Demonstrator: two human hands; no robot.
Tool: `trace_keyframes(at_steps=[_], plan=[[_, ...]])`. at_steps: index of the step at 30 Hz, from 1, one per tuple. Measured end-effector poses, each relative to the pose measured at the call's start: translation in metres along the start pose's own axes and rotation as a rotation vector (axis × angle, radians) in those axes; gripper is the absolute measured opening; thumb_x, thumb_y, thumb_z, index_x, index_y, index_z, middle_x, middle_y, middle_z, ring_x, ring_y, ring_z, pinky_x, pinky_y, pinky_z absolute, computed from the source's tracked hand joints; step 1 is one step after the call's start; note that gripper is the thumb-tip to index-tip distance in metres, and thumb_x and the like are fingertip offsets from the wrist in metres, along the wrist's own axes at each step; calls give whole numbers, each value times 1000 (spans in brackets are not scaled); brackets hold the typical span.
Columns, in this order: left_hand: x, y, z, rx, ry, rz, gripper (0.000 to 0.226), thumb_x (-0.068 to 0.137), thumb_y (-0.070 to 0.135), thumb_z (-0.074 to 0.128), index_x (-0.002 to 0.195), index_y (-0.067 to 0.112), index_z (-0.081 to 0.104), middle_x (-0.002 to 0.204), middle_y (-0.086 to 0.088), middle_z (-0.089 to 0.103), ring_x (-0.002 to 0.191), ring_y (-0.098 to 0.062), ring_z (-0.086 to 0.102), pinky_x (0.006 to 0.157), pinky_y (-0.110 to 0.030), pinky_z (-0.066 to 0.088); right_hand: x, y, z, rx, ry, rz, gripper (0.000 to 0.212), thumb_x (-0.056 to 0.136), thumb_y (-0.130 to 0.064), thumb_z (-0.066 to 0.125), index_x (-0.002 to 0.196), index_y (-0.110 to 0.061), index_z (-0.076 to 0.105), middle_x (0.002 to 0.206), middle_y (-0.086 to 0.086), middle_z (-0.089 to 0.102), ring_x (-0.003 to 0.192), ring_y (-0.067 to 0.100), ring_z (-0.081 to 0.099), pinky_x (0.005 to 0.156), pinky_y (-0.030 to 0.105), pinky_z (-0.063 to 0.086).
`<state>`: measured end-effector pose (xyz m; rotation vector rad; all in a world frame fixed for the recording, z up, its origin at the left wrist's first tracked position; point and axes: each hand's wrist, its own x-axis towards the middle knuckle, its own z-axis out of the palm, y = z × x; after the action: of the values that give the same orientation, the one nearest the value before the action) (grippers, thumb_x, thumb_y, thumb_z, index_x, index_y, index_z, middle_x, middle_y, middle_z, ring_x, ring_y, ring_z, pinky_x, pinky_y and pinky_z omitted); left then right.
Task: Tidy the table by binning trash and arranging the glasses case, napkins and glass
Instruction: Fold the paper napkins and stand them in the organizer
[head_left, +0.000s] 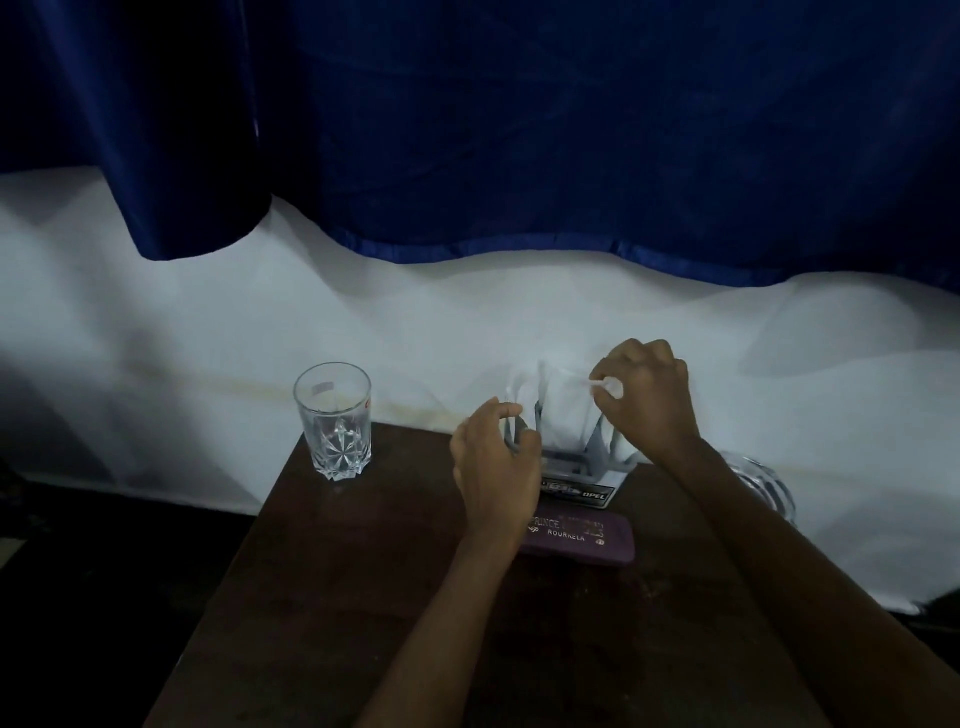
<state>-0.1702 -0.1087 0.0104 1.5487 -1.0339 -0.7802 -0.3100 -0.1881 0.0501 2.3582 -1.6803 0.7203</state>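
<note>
White napkins (561, 410) stand upright in a holder (582, 486) with a label at the table's far edge. My right hand (649, 395) pinches the top right corner of a napkin between thumb and fingers. My left hand (493, 462) is curled around the holder's left side, touching the napkins' edge. A purple glasses case (597, 540) with printed lettering lies flat just in front of the holder, partly under my left wrist. An empty cut-pattern glass (337, 421) stands upright at the table's far left corner.
The dark wooden table (322, 597) is small; its far edge meets a white cloth surface (208, 322). A blue curtain (519, 130) hangs behind. A clear plastic object (763, 483) shows behind my right forearm, off the table's right side.
</note>
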Motion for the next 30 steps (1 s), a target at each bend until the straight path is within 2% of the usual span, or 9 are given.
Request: trace_keyframes(at_steps=[5, 9, 12, 15, 17, 20, 23, 26, 30], plan=[[1, -1, 1, 8, -43, -3, 34, 72, 34, 43, 97, 23, 63, 130, 2, 57, 125, -31, 48, 99, -53, 42, 3, -4, -1, 37, -81, 41, 21, 76, -9, 62, 97, -9, 65, 106, 9, 62, 101, 31, 51, 84, 38, 33], [2, -3, 3, -42, -25, 18, 28, 71, 31, 43, 88, 19, 62, 127, -1, 59, 123, -29, 50, 93, -52, 46, 10, -13, -8, 177, -37, 96, 27, 82, -2, 51, 105, -8, 64, 108, 8, 68, 103, 31, 55, 90, 44, 41], [2, -4, 4, -37, -18, 31, 27, 69, 32, 43, 86, 22, 61, 123, 2, 60, 105, -36, 58, 86, -51, 50, 19, -14, -9, 145, -80, 128, 25, 87, -7, 50, 104, -9, 67, 105, 8, 71, 105, 31, 54, 93, 45, 42], [3, -6, 6, -9, -17, 74, 29, 70, 34, 43, 88, 24, 63, 109, 0, 67, 104, -39, 57, 84, -52, 50, 22, -16, -7, 116, -197, 175, 24, 82, -6, 53, 98, -10, 70, 100, 10, 70, 104, 30, 54, 94, 43, 42], [4, -8, 6, 8, -21, 75, 26, 72, 33, 44, 88, 26, 63, 104, 1, 68, 106, -41, 56, 86, -52, 49, 21, -16, -4, 128, -184, 187, 22, 79, -3, 54, 89, -9, 72, 94, 10, 72, 99, 31, 57, 90, 43, 45], [4, -8, 6, 11, -16, 65, 13, 72, 31, 45, 72, 37, 57, 113, -3, 66, 116, -37, 53, 91, -53, 47, 20, -16, -5, 264, -24, 275, 19, 77, -1, 55, 84, -7, 72, 83, 12, 72, 85, 30, 62, 80, 41, 51], [2, -3, 4, 102, -94, 58, 26, 79, 21, 48, 64, 39, 59, 139, -1, 50, 139, -27, 30, 105, -55, 35, 20, -13, -8, 296, 4, 349, 21, 75, 0, 54, 84, -7, 72, 82, 12, 72, 79, 26, 63, 75, 34, 50], [-2, -2, 3, 296, -235, 52, 30, 87, 16, 48, 85, 37, 69, 157, 7, 17, 147, -23, 1, 119, -51, 6, 19, -10, -5, 253, -128, 320, 23, 76, -1, 54, 86, -10, 73, 91, 9, 73, 90, 26, 64, 86, 41, 49], [-4, 2, 2, 361, -319, 32, 44, 90, 17, 46, 129, 38, 50, 159, 11, 2, 146, -27, -9, 116, -53, 0, 16, -11, -7, 302, -91, 332, 26, 81, -6, 52, 94, -11, 73, 97, 8, 74, 93, 27, 65, 91, 45, 47]])
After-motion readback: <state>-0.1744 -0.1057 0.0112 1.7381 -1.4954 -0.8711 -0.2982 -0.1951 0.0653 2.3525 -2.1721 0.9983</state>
